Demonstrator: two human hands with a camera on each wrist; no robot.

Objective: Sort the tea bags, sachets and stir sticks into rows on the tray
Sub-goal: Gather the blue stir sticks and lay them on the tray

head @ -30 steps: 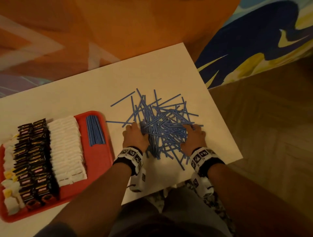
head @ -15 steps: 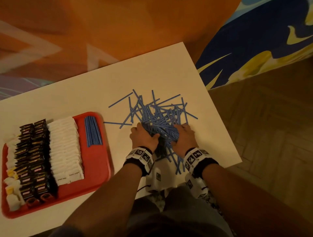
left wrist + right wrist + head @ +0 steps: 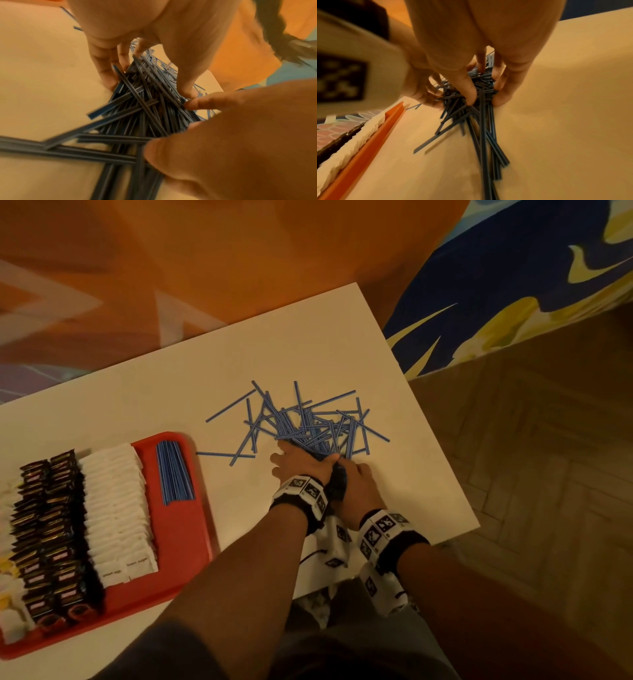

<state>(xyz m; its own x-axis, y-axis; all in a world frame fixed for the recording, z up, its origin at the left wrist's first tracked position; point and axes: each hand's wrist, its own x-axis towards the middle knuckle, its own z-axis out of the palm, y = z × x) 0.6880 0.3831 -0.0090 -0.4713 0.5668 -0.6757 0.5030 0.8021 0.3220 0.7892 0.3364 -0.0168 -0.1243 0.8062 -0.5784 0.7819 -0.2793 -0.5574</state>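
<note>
A loose heap of blue stir sticks (image 3: 310, 424) lies on the white table (image 3: 171, 392). At its near edge my left hand (image 3: 301, 462) and right hand (image 3: 354, 475) are pressed together, squeezing a bundle of sticks (image 3: 145, 108) between them. The left wrist view shows my left hand (image 3: 147, 88) with fingers and thumb curled round the bundle. My right hand (image 3: 484, 100) pinches the same bundle (image 3: 481, 121) from the other side. On the red tray (image 3: 178, 542) lie a neat row of stir sticks (image 3: 174, 474), white sachets (image 3: 116, 508) and dark tea bags (image 3: 48, 535).
Single sticks lie scattered left of the heap (image 3: 224, 454). The tray's raised rim (image 3: 373, 138) stands a short way left of my hands. The table's right edge (image 3: 442, 460) drops to a wooden floor. Bare tabletop lies beyond the heap.
Both hands have slid inward from the sides of the heap and met, raking many sticks into one tight bundle between them. The spread of loose sticks has shrunk.
</note>
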